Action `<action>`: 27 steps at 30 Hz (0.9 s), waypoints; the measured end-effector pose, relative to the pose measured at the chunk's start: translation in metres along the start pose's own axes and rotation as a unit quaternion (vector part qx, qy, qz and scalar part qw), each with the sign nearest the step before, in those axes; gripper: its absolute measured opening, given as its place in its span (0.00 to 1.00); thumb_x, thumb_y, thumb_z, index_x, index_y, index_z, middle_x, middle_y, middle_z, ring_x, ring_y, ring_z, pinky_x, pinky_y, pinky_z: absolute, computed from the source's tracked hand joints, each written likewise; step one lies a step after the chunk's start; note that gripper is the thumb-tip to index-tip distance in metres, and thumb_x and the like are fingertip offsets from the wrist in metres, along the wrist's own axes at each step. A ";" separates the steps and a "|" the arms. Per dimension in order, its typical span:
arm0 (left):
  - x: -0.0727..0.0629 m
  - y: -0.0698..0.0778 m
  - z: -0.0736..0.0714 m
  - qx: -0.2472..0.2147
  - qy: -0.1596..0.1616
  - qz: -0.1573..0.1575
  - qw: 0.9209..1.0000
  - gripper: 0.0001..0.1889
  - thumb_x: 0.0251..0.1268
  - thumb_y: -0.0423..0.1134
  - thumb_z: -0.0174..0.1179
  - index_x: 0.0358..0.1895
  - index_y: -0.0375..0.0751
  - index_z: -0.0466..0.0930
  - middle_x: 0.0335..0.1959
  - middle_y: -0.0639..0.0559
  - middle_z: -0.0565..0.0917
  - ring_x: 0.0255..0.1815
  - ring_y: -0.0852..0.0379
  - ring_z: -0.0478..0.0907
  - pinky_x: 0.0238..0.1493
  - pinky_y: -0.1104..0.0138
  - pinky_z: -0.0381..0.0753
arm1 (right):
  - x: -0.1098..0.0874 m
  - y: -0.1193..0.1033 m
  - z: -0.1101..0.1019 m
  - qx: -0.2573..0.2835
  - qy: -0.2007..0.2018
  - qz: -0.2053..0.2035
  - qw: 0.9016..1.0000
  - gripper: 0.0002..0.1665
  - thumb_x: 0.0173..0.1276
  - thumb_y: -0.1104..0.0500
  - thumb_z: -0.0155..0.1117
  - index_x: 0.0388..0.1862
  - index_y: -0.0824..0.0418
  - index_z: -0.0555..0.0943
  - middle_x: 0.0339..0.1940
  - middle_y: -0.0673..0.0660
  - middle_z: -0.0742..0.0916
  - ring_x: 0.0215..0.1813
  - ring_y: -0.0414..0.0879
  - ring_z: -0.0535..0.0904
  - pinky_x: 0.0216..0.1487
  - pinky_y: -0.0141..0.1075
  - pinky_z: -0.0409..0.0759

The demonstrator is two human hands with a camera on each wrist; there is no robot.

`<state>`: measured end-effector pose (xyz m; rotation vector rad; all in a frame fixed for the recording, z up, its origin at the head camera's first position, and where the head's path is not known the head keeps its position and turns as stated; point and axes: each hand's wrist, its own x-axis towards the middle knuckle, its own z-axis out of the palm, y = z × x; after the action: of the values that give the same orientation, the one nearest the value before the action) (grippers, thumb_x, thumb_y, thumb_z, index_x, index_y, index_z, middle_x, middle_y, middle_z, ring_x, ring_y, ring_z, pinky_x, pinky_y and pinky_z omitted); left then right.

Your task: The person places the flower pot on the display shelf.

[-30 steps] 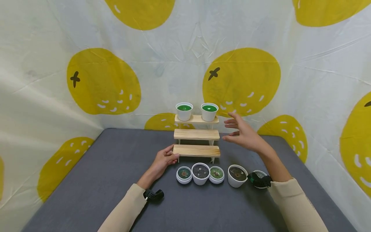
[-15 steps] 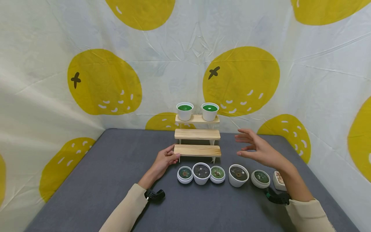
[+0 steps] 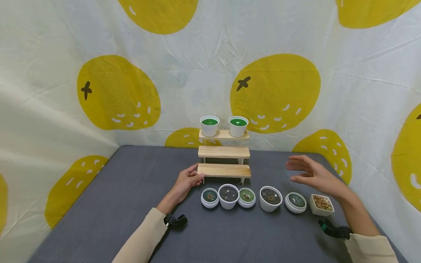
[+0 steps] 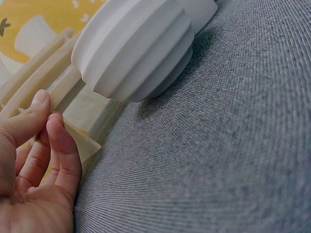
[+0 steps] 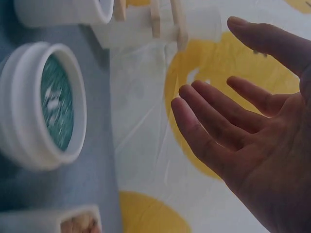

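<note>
A three-step wooden display stand [image 3: 224,170] stands mid-table. My left hand [image 3: 186,182] pinches the left end of its lowest step between thumb and fingers; in the left wrist view the thumb [image 4: 30,119] presses that step's edge. Two white cups with green tops [image 3: 209,126] sit on the highest step. My right hand [image 3: 317,176] is in the air at the right, fingers spread and holding nothing. Nearest below it are a ridged round white pot with a dark green top [image 3: 296,202] and a square white pot of small tan pebbles [image 3: 322,204].
In front of the stand is a row of white pots: a low teal-topped one [image 3: 209,197], a taller dark-topped one [image 3: 228,196], a low light-green one [image 3: 246,197] and a cup with a brown top [image 3: 270,198]. A curtain with yellow fruit [image 3: 184,91] hangs behind the grey table [image 3: 98,204].
My right hand has moved away from beside the highest step, to the right and down, uncovering the two rightmost pots. My left hand stays at the lowest step.
</note>
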<state>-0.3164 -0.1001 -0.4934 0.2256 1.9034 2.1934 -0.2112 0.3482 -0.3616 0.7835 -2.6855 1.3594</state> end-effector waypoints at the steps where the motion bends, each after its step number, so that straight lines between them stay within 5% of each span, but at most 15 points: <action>1: 0.000 0.001 0.000 0.000 -0.001 0.001 1.000 0.40 0.69 0.34 0.68 0.81 0.41 0.59 0.34 0.54 0.83 0.35 0.62 0.81 0.37 0.73 0.83 | -0.003 0.002 -0.002 0.000 -0.001 0.003 1.000 0.36 0.73 0.68 0.65 0.76 0.69 0.63 0.62 0.32 0.81 0.62 0.26 0.79 0.51 0.26 0.84; 6: 0.000 0.002 -0.001 -0.001 0.001 0.006 1.000 0.41 0.70 0.35 0.68 0.82 0.40 0.58 0.34 0.53 0.84 0.35 0.62 0.81 0.36 0.73 0.83 | -0.013 0.013 -0.013 -0.010 -0.009 0.036 0.999 0.33 0.75 0.65 0.65 0.75 0.66 0.67 0.60 0.34 0.83 0.59 0.27 0.80 0.50 0.28 0.84; 11: 0.000 0.001 -0.001 0.002 0.000 0.003 1.000 0.40 0.70 0.35 0.67 0.82 0.40 0.58 0.35 0.54 0.84 0.35 0.62 0.82 0.37 0.73 0.83 | -0.024 0.034 -0.024 0.025 -0.064 0.074 0.995 0.29 0.76 0.66 0.62 0.74 0.67 0.69 0.58 0.36 0.85 0.57 0.29 0.82 0.51 0.32 0.85; 20: -0.002 0.001 -0.002 0.006 -0.003 0.007 1.000 0.41 0.69 0.36 0.68 0.82 0.40 0.58 0.35 0.54 0.84 0.36 0.62 0.82 0.37 0.73 0.84 | -0.035 0.064 -0.040 0.065 -0.142 0.111 0.981 0.26 0.77 0.67 0.59 0.70 0.47 0.73 0.57 0.33 0.84 0.58 0.30 0.82 0.49 0.34 0.86; 24: -0.001 0.001 -0.002 0.005 -0.004 0.007 1.000 0.42 0.69 0.35 0.68 0.82 0.39 0.57 0.35 0.55 0.84 0.35 0.63 0.82 0.37 0.73 0.83 | -0.041 0.071 -0.046 0.067 -0.162 0.144 0.974 0.25 0.77 0.65 0.59 0.71 0.58 0.73 0.59 0.33 0.83 0.58 0.28 0.81 0.50 0.32 0.85; 27: 0.000 0.000 -0.002 0.009 -0.009 0.007 1.000 0.42 0.70 0.35 0.68 0.82 0.39 0.56 0.34 0.55 0.84 0.36 0.63 0.82 0.37 0.73 0.83 | -0.046 0.075 -0.050 0.051 -0.170 0.171 0.969 0.28 0.76 0.63 0.61 0.71 0.71 0.70 0.62 0.43 0.83 0.57 0.27 0.80 0.49 0.31 0.84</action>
<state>-0.3165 -0.1017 -0.4938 0.2631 1.9194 2.1762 -0.2141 0.4428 -0.3986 0.6301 -3.1582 1.5704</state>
